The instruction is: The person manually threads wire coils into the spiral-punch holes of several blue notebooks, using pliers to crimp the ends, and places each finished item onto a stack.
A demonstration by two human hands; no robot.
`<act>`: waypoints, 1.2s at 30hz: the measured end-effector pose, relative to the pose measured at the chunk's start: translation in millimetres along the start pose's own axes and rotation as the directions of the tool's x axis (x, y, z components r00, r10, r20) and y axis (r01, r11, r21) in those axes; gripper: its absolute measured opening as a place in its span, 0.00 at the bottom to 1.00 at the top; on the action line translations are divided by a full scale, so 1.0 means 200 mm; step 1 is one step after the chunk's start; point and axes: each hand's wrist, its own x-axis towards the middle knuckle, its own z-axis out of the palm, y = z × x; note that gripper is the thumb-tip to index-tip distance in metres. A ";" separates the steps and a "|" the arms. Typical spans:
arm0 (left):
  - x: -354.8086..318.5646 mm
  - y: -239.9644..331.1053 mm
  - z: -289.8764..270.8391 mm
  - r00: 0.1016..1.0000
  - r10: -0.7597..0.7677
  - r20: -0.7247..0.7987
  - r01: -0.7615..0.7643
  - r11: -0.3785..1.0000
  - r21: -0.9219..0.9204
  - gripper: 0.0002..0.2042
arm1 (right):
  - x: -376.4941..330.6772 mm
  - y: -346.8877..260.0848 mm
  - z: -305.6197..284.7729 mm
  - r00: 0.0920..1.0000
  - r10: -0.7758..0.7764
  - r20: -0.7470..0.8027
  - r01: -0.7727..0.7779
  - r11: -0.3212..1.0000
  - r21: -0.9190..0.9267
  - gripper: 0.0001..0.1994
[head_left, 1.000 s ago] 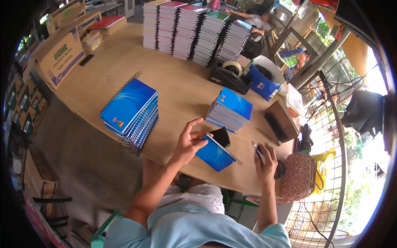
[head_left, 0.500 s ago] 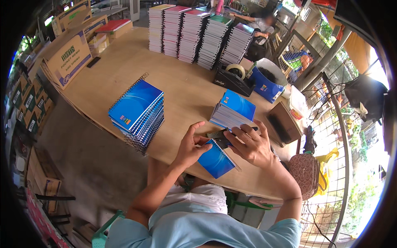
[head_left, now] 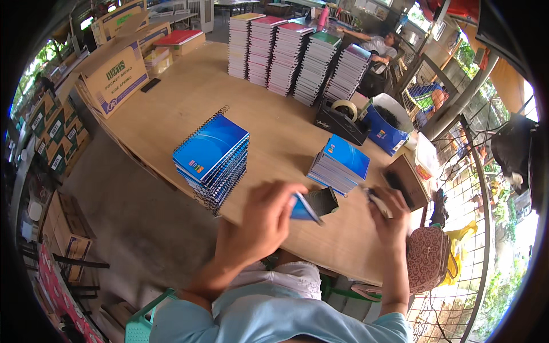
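Note:
My left hand (head_left: 264,220), blurred by motion, is closed on a small blue spiral notebook (head_left: 303,209), which is tilted up over the near table edge. To the right, my right hand (head_left: 391,216) is closed round a slim hand tool (head_left: 374,197); blur hides its exact kind. A small dark open tray (head_left: 323,201) lies on the table just beyond the notebook. Behind that tray is a short stack of blue-covered pads (head_left: 343,160) with no coil showing. Left of my hands stands a taller stack of blue spiral notebooks (head_left: 211,146).
Tall stacks of notebooks (head_left: 286,54) line the far table edge. A tape dispenser (head_left: 343,120), a blue bucket (head_left: 382,132) and a brown box (head_left: 406,182) stand at right. A carton (head_left: 114,80) and a phone (head_left: 151,85) are at far left. Behind sits a person (head_left: 380,47).
My left hand has lifted and tilted the notebook off the table. My right hand has moved away to the right with the tool. The whole view has shifted slightly.

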 end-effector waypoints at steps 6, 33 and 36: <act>0.57 -0.18 -0.56 0.958 0.224 0.180 -0.238 0.969 0.059 0.09 | -0.23 0.30 0.00 0.981 0.194 -0.001 -0.194 0.980 -0.033 0.17; 0.48 0.02 -0.38 0.911 0.394 0.120 -0.407 0.905 0.121 0.18 | -0.71 0.59 0.27 0.959 0.285 -0.004 -0.271 0.908 -0.320 0.22; 0.39 0.04 -0.07 0.964 0.151 0.221 -0.081 0.951 -0.299 0.19 | -0.65 0.59 0.30 0.956 0.284 -0.067 -0.287 0.869 -0.403 0.21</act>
